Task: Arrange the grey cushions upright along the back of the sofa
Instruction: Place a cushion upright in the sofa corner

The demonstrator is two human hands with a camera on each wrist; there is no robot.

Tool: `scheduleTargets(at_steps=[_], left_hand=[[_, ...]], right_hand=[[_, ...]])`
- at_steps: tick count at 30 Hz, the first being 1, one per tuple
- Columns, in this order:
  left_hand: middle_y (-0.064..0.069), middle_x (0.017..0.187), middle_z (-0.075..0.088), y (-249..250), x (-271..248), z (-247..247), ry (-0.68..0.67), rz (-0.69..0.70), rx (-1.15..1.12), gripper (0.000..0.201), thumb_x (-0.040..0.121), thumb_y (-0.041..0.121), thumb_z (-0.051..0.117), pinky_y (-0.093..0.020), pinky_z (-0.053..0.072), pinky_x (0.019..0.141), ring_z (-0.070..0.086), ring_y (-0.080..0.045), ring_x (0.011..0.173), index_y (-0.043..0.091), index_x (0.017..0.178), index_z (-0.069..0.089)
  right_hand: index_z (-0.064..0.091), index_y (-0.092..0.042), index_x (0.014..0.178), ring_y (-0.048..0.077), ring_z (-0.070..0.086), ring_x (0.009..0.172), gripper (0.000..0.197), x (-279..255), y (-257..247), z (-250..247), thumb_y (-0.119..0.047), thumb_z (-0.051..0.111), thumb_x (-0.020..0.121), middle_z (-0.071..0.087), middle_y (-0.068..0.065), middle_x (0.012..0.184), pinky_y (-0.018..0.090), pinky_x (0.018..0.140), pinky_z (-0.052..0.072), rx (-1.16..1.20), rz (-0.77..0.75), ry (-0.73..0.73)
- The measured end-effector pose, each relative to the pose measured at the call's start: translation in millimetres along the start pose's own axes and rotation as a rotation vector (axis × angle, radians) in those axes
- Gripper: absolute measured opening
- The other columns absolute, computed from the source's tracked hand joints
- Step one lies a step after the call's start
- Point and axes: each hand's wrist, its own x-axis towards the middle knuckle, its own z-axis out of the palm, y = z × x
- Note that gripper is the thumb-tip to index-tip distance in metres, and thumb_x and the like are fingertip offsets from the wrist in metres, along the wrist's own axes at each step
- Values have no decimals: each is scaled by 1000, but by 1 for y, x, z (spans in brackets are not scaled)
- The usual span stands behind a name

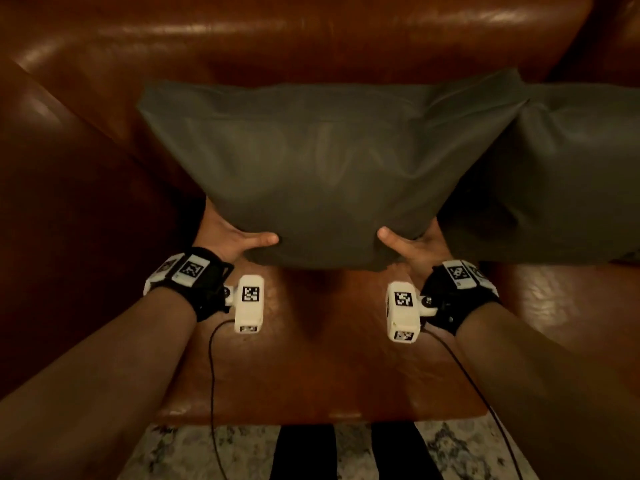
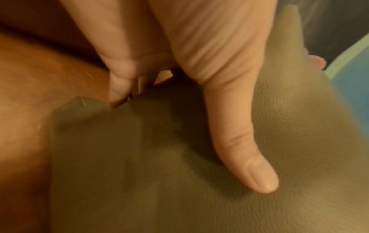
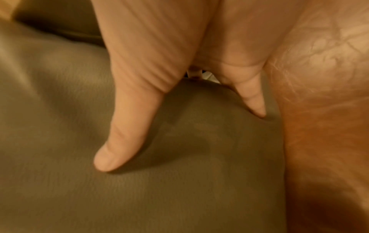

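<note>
A grey cushion (image 1: 322, 168) leans against the brown leather sofa back (image 1: 277, 39), its lower edge lifted off the seat. My left hand (image 1: 235, 237) grips its lower left corner, thumb on the front face and fingers hidden behind. My right hand (image 1: 412, 244) grips the lower right corner the same way. The left wrist view shows the thumb (image 2: 247, 149) pressed into the grey cushion (image 2: 159, 173). The right wrist view shows the thumb (image 3: 123, 134) lying on the cushion (image 3: 179, 173). A second grey cushion (image 1: 561, 174) stands at the right, overlapped by the first one's upper corner.
The sofa's left armrest (image 1: 62, 209) rises close beside the cushion. The leather seat (image 1: 329, 358) shows in front, with a patterned rug (image 1: 173, 452) below its front edge. Thin black cables (image 1: 212, 375) trail from the wrist cameras.
</note>
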Motion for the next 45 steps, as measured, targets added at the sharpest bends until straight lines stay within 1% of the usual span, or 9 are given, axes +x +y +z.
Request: scheduleTargets(at_steps=[8,12,15,18,22,28,33,39,45], left_hand=[[9,129,58,-2,-10,-74,147,-1,3,117,45,-2,93,-8,48,92,58,12,112,7,146,34],[5,136,58,-30,-17,-100,195,-141,-75,120,46,-1,95,-29,53,99,59,-9,123,19,148,34],[5,134,57,-43,-19,-96,239,-201,-80,108,60,-4,89,-24,55,96,58,-14,122,19,148,32],[9,139,55,-42,-20,-85,299,-286,-154,119,50,27,94,-52,52,100,57,-19,125,35,149,28],[0,150,47,-41,-38,-71,294,-479,-290,104,75,25,85,-48,60,72,58,-32,123,45,153,18],[-5,156,35,-24,-33,-63,138,-530,-678,118,53,33,95,-70,50,89,48,-49,131,60,144,25],[7,142,48,-5,1,-49,179,-495,-681,103,74,27,86,-61,56,82,59,-33,118,54,148,18],[13,120,54,7,3,-53,257,-554,-602,99,76,25,84,-64,53,88,60,-25,101,40,151,22],[7,129,54,-15,-17,-76,245,-471,-317,104,70,18,87,-47,55,96,57,-28,126,28,152,24]], right_hand=[[43,-41,153,32,66,137,88,-5,21,73,-3,88,87,67,-7,141,37,72,70,21,113,-107],[38,-53,153,32,59,147,122,-6,23,114,-33,105,52,57,-7,161,69,113,53,-90,110,-140],[30,-34,168,24,57,142,117,-13,19,123,-12,98,75,55,-8,152,53,118,51,-169,71,-92],[23,-22,174,13,53,138,117,-22,14,112,-7,94,82,53,-7,149,38,120,48,-262,-50,0],[-2,-41,178,24,55,147,129,-49,6,105,-28,89,88,46,-8,168,62,114,53,-122,68,23],[20,-61,170,43,48,155,124,-52,-1,132,-47,88,66,44,-5,171,81,111,46,167,139,-53],[23,-54,171,41,39,160,90,-26,-18,151,-28,74,102,43,-8,169,78,103,49,284,144,12],[25,-58,169,45,43,158,121,-25,-17,147,-51,92,69,40,-7,175,79,107,50,230,124,24],[24,-27,177,22,53,153,109,-33,5,122,-23,88,89,51,2,171,17,103,55,-54,-43,97]])
